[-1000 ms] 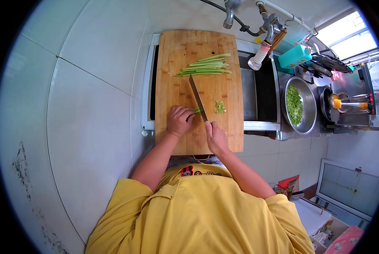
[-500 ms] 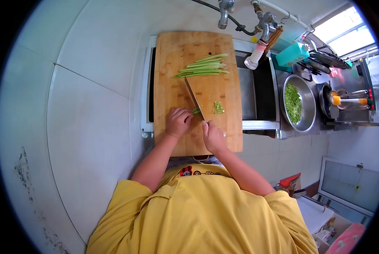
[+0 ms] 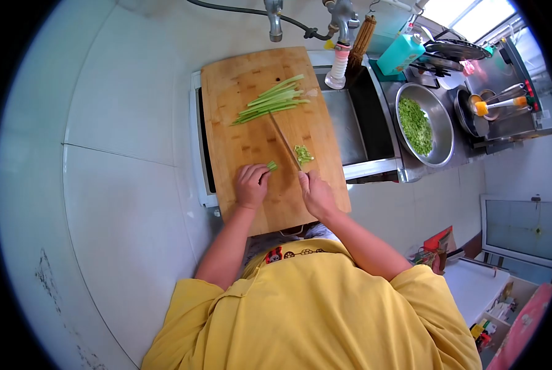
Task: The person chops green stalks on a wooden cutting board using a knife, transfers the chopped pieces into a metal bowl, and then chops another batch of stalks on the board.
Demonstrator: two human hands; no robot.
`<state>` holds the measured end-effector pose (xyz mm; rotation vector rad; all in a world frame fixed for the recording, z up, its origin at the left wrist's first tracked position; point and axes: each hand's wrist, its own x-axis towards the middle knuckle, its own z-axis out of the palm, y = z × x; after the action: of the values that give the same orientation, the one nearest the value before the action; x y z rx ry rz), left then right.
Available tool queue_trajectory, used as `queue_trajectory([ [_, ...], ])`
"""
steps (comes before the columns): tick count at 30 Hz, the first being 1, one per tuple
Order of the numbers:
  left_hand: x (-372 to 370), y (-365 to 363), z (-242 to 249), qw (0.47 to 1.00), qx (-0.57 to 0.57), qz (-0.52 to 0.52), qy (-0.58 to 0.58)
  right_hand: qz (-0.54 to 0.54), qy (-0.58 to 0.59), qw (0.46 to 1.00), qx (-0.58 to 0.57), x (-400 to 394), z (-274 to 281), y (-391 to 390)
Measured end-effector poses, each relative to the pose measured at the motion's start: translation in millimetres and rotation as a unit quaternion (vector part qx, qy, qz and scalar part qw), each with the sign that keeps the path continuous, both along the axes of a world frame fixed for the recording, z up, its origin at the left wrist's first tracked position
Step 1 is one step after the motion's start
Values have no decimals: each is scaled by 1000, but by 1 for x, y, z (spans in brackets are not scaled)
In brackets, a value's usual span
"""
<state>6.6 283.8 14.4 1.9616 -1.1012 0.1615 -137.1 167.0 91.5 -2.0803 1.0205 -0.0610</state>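
On the wooden cutting board (image 3: 226,98), my left hand (image 3: 250,185) is closed over a short bundle of green stalks (image 3: 272,166), whose cut ends poke out past the fingertips. My right hand (image 3: 317,195) grips a kitchen knife (image 3: 282,139) by its handle, the blade pointing up and to the left. Beside the blade, on its right, lies a small heap of chopped green pieces (image 3: 303,154). A gap of bare wood separates the blade from the held stalks. Long green stalks (image 3: 273,102) lie together farther up the board, near the knife's tip.
The board spans a sink (image 3: 344,123) with a faucet (image 3: 342,24) above it. To the right stands a metal bowl (image 3: 444,139) holding chopped greens (image 3: 415,126). A teal bottle (image 3: 401,55) and several pans stand behind. A tiled wall (image 3: 121,216) borders the left.
The knife has moved right, away from the held stalks, and now sits against the chopped heap. The camera view has turned, so the board appears tilted and farther left.
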Motion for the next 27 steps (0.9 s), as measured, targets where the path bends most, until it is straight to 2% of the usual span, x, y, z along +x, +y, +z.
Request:
queue_trajectory([
  [11, -9, 9, 7, 994, 40, 94, -33, 54, -16, 998, 41, 2, -10, 10],
  [16, -1, 7, 14, 996, 45, 57, -56, 52, 9, 995, 86, 3, -6, 11],
  [18, 0, 8, 14, 996, 43, 53, -59, 89, 13, 995, -39, 3, -8, 13],
  [24, 3, 9, 6, 996, 47, 44, -62, 136, 92, 975, -148, 10, -4, 17],
  [27, 3, 8, 4, 997, 40, 43, -57, 132, 85, 976, -152, 15, -3, 19],
])
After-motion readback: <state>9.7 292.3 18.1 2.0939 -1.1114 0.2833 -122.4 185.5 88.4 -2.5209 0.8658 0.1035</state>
